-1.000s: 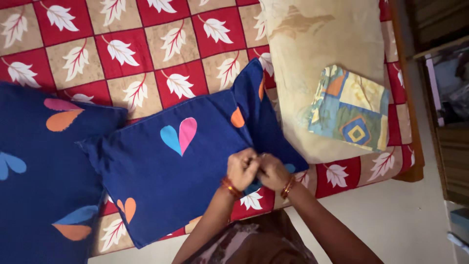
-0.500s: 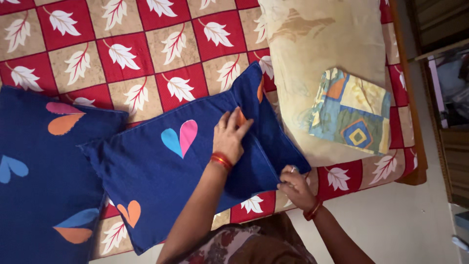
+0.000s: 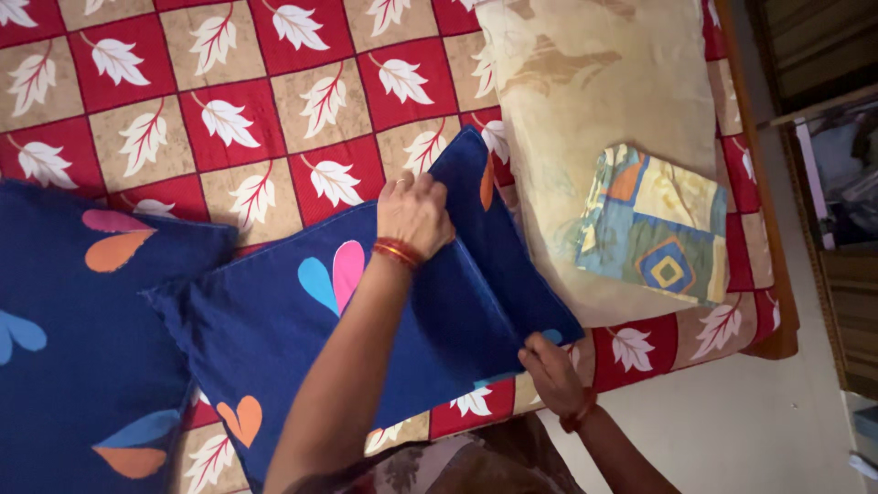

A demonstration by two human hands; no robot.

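Second blue pillow at far left of bed, untouched. Blue heart-print pillow lies mid-bed on red leaf-check bedsheet. Left hand, half second ago flat mid-cover, now at far top edge, grip closed on flap fabric. Right hand pinches near corner as before. Judgement: both ends of open side held, closing stage. Right: beige pillow, folded patterned cloth on top.
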